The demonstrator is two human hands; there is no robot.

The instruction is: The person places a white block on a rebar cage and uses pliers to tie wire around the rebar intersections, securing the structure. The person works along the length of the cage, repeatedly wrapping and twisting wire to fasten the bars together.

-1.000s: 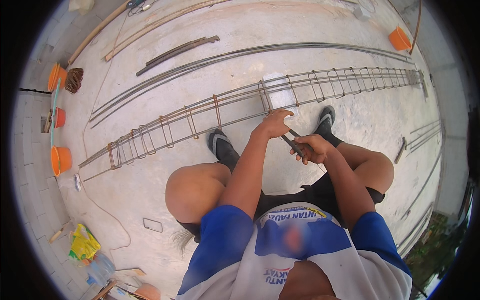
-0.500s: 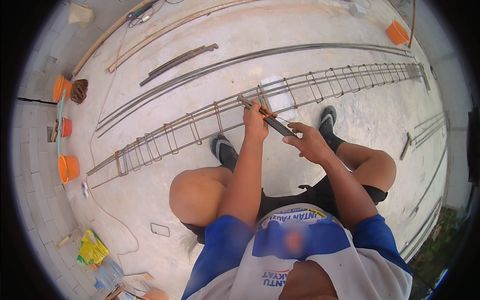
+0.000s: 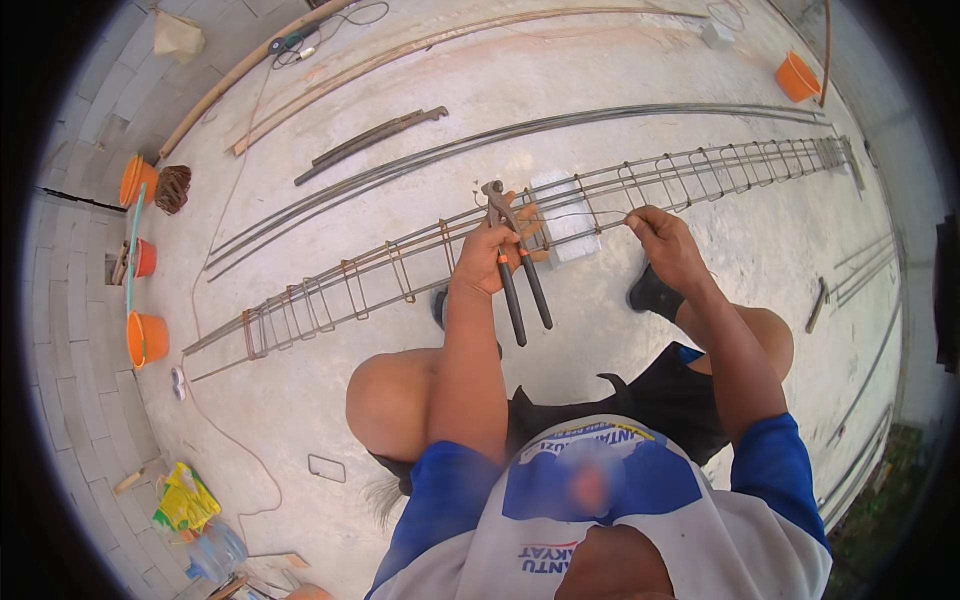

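Left hand [image 3: 485,256] grasping one pair of pincers [image 3: 511,298], wrapped around them below the head, with the two black handles, each with an orange collar, pointing back toward the body. Some of its fingers are partly hidden behind the tool, and whether they touch the bars cannot be told. Right hand [image 3: 668,248] pinching one thin wire [image 3: 600,211] between thumb and fingertips; the strand runs left across the steel cage [image 3: 447,240], where its other end is hard to make out. Both hands are at the near side of this one cage, close to its middle. Its rectangular ties crowd together toward the far right and cannot be counted there. One white block [image 3: 575,225] lies under the cage, partly covered by its bars. Four orange-to-red buckets show: three along the left wall, one at the upper right. On the floor lie one bent wire rectangle [image 3: 326,468] and, near the lower left, one yellow-green bag [image 3: 187,500] and one clear plastic bottle [image 3: 217,550]. The left foot is mostly hidden behind the forearm.
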